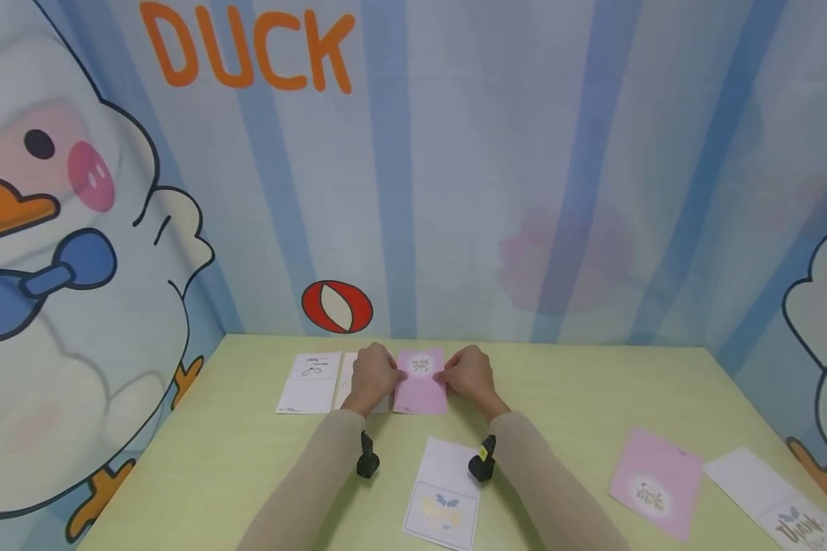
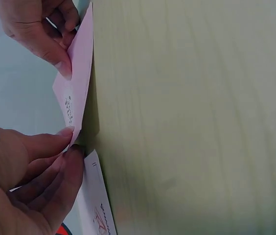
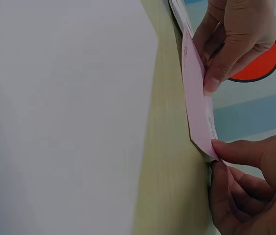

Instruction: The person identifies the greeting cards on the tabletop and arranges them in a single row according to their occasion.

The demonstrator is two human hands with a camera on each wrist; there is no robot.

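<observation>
A pink card (image 1: 420, 394) with small lettering on a pale glow is held by its two side edges near the back of the table. My left hand (image 1: 372, 376) pinches the left edge between thumb and fingers. On the opposite edge, thumb and fingers of my right hand (image 1: 472, 378) pinch it too. The right wrist view shows the pink card (image 3: 196, 93) slightly bent, its lower edge close to the tabletop. Beside it on the left lies a pale card (image 1: 347, 375), partly hidden by my left hand. Further left lies a white card (image 1: 310, 383) with a small drawing.
A white card (image 1: 444, 490) with a blue butterfly and gold print lies between my forearms. At the front right are another pink card (image 1: 658, 482) and a white "thank" card (image 1: 775, 490). A duck-print curtain (image 1: 455, 153) hangs behind the yellow table (image 1: 558, 428).
</observation>
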